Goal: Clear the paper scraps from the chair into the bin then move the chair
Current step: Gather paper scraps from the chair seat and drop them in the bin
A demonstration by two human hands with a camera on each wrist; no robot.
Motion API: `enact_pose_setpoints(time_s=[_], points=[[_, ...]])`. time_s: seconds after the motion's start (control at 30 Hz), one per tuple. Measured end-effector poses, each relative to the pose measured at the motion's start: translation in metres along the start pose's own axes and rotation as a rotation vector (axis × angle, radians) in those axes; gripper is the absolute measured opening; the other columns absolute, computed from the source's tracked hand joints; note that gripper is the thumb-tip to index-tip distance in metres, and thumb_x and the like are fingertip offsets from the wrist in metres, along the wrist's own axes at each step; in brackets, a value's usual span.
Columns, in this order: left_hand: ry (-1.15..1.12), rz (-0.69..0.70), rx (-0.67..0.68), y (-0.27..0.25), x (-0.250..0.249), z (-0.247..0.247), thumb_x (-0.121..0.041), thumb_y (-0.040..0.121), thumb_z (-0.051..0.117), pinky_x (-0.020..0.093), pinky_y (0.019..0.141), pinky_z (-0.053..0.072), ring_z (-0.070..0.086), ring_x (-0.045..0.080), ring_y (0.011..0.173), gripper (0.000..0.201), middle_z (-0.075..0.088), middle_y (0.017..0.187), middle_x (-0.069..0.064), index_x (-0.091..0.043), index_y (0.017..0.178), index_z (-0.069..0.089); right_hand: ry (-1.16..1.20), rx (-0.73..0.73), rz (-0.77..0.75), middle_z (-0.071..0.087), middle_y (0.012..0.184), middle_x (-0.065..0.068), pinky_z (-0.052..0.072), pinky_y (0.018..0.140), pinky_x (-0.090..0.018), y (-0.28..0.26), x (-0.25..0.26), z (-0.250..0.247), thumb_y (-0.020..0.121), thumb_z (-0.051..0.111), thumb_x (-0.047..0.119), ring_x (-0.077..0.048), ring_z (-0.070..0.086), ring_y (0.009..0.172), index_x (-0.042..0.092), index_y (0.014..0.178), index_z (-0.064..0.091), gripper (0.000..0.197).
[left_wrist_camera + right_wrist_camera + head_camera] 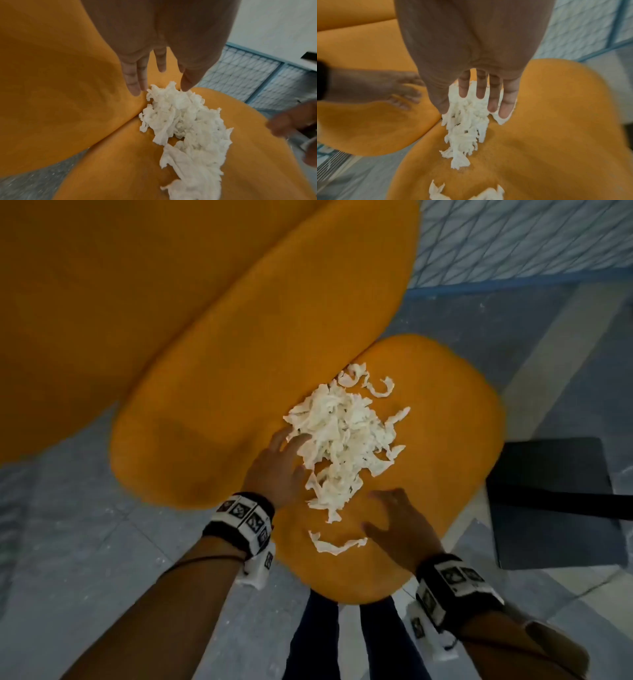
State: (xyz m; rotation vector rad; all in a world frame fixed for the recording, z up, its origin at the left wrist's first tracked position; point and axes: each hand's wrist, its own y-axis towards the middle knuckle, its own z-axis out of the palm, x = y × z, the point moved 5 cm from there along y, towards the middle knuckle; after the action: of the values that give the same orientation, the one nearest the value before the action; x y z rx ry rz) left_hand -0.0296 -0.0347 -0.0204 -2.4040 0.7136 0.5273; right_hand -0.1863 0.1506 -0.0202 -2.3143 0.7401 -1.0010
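So there's this orange chair [428, 440] with a heap of white paper scraps [342, 440] sitting on the seat, piled up against the spot where the seat meets the backrest; a few loose curls lie just past the heap toward the far edge, and one longer strip [337, 544] lies on its own near the front of the seat, apart from the main pile. The left hand [277, 467] is at the left side of the heap, fingers spread and pretty much straight, tips touching the edge of the paper; in the left wrist view the fingers [135, 82] point down at the pile with nothing pinched or gripped. The right hand [397, 525] is over the front right part of the seat, just beside the near end of the heap, fingers loosely splayed and a bit bent; from its own wrist camera the fingers [505, 106] are stretched out over the scraps, holding nothing that I can make out. Both wrists have black bands with white marker tags. A dark boxy thing [555, 501] sits on the grey floor [85, 525] just right of the chair; can't tell if that's the bin. Blue-framed mesh panel [520, 244] further back.
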Motion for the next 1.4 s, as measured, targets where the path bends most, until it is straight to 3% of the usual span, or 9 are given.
enact_pose_setpoints(time_s=[0.23, 0.4, 0.6, 0.7, 0.83, 0.93, 1.07, 1.2, 1.4], points=[[0.069, 0.001, -0.059, 0.087, 0.020, 0.061, -0.022, 0.090, 0.063, 0.048, 0.100, 0.047, 0.044, 0.034, 0.131, 0.050, 0.030, 0.154, 0.007, -0.031, 0.137, 0.047, -0.307, 0.019, -0.173, 0.021, 0.155, 0.000, 0.048, 0.095, -0.047, 0.092, 0.024, 0.053, 0.082, 0.064, 0.044, -0.032, 0.030, 0.136, 0.043, 0.143, 0.027, 0.072], [-0.008, -0.012, -0.123, 0.103, 0.027, 0.070, -0.022, 0.084, 0.066, 0.045, 0.081, 0.053, 0.063, 0.031, 0.095, 0.030, 0.065, 0.106, 0.013, -0.012, 0.112, 0.065, -0.342, 0.018, -0.140, 0.026, 0.153, -0.003, 0.042, 0.101, -0.047, 0.120, 0.006, 0.078, 0.086, 0.064, 0.036, -0.034, 0.029, 0.135, 0.034, 0.138, 0.040, 0.058], [-0.234, -0.025, -0.307, 0.078, 0.020, 0.044, -0.004, 0.081, 0.056, 0.016, 0.062, 0.037, 0.053, 0.015, 0.082, 0.018, 0.057, 0.094, 0.000, -0.017, 0.093, 0.060, -0.068, -0.043, -0.136, 0.052, 0.127, -0.005, 0.046, 0.087, -0.037, 0.128, -0.011, 0.073, 0.085, 0.058, 0.017, -0.027, 0.048, 0.117, 0.019, 0.117, 0.059, 0.032], [-0.310, -0.045, -0.439, 0.060, 0.022, 0.030, 0.002, 0.080, 0.051, 0.005, 0.068, 0.036, 0.048, 0.008, 0.087, 0.021, 0.046, 0.101, -0.001, -0.015, 0.087, 0.061, 0.189, -0.124, -0.100, 0.055, 0.111, -0.004, 0.046, 0.069, -0.032, 0.124, -0.016, 0.054, 0.084, 0.052, 0.011, -0.025, 0.056, 0.086, 0.021, 0.110, 0.054, 0.028], [-0.369, -0.103, -0.488, 0.040, 0.027, 0.029, 0.009, 0.081, 0.043, 0.003, 0.070, 0.038, 0.052, -0.002, 0.080, 0.030, 0.058, 0.098, -0.004, -0.014, 0.081, 0.062, 0.394, -0.221, -0.074, 0.058, 0.095, -0.012, 0.045, 0.066, -0.039, 0.111, -0.027, 0.035, 0.090, 0.040, 0.019, -0.027, 0.053, 0.077, 0.004, 0.111, 0.055, 0.030], [-0.435, -0.193, -0.437, 0.034, 0.039, 0.050, -0.002, 0.085, 0.039, 0.020, 0.057, 0.039, 0.049, 0.002, 0.061, 0.028, 0.057, 0.074, -0.010, -0.022, 0.078, 0.058, 0.601, -0.253, 0.096, 0.044, 0.067, -0.009, 0.032, 0.051, -0.036, 0.102, -0.042, 0.029, 0.089, 0.041, 0.026, -0.021, 0.036, 0.058, 0.004, 0.077, 0.043, 0.025], [-0.208, -0.180, -0.272, 0.036, 0.039, 0.089, -0.038, 0.091, 0.050, 0.036, 0.074, 0.045, 0.051, 0.023, 0.089, 0.023, 0.058, 0.092, 0.004, -0.016, 0.091, 0.056, 0.594, -0.282, 0.227, 0.047, 0.060, -0.001, 0.033, 0.049, -0.028, 0.097, -0.053, 0.026, 0.089, 0.060, 0.045, -0.017, 0.041, 0.054, 0.007, 0.068, 0.047, 0.045], [0.004, -0.203, -0.088, 0.042, 0.052, 0.120, -0.029, 0.086, 0.066, 0.041, 0.087, 0.044, 0.045, 0.030, 0.106, 0.028, 0.052, 0.110, 0.010, -0.012, 0.107, 0.057, 0.476, -0.323, 0.228, 0.063, 0.084, -0.004, 0.037, 0.057, -0.026, 0.102, -0.060, 0.028, 0.082, 0.068, 0.023, -0.024, 0.056, 0.075, 0.011, 0.097, 0.061, 0.020], [-0.105, -0.047, -0.144, 0.038, 0.043, 0.106, 0.009, 0.074, 0.059, 0.033, 0.073, 0.046, 0.058, 0.026, 0.091, 0.028, 0.057, 0.104, 0.008, -0.011, 0.094, 0.059, 0.311, -0.357, 0.131, 0.038, 0.138, -0.008, 0.038, 0.080, -0.027, 0.124, -0.067, 0.021, 0.080, 0.060, -0.002, -0.026, 0.052, 0.111, 0.025, 0.135, 0.046, 0.063]])
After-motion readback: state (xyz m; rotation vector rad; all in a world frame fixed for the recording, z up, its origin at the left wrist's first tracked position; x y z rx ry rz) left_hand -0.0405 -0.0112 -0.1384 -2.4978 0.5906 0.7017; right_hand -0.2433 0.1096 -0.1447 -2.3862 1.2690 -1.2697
